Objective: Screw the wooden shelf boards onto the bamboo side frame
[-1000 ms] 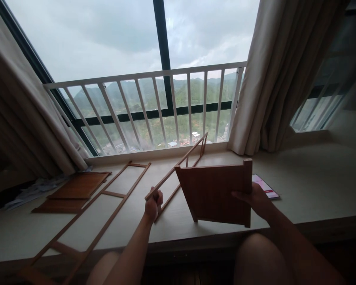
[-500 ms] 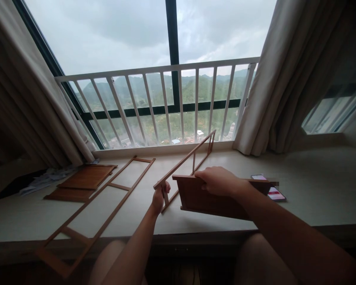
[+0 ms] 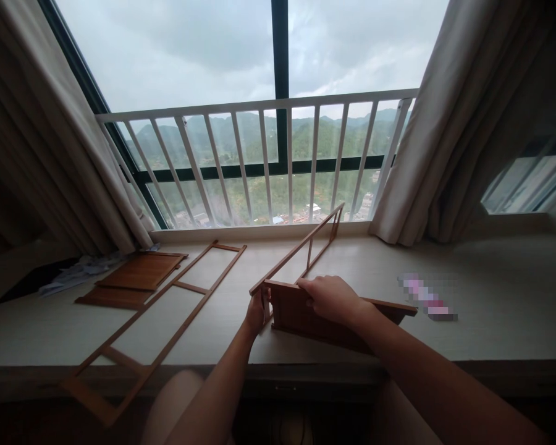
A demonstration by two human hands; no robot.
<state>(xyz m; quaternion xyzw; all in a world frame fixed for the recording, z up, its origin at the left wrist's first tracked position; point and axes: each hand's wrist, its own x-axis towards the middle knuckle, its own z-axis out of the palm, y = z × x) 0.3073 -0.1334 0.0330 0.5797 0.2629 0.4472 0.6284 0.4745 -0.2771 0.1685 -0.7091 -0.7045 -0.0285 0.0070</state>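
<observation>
My left hand (image 3: 258, 311) is closed around the near end of a brown wooden frame (image 3: 296, 249), which stands on its edge and stretches toward the window. In my right hand (image 3: 330, 295) is a brown wooden panel (image 3: 301, 314), gripped by its upper edge and tilted. The panel's left end meets the frame's near end beside my left hand; whether the two are joined I cannot tell. My right hand and forearm cover part of the panel. Some of my left fingers are hidden behind the frame and panel.
A second wooden frame (image 3: 192, 287) lies flat at left, its near end jutting past the ledge's front edge. Wooden panels (image 3: 141, 272) lie beside it, near crumpled white plastic (image 3: 76, 275). A pixelated phone-like object (image 3: 426, 296) is at right. Behind stand a white railing (image 3: 259, 106) and curtains (image 3: 417, 154).
My right hand has brought the panel left, and its end now meets the frame's near end. The left hand still holds the frame. The whole view has shifted slightly.
</observation>
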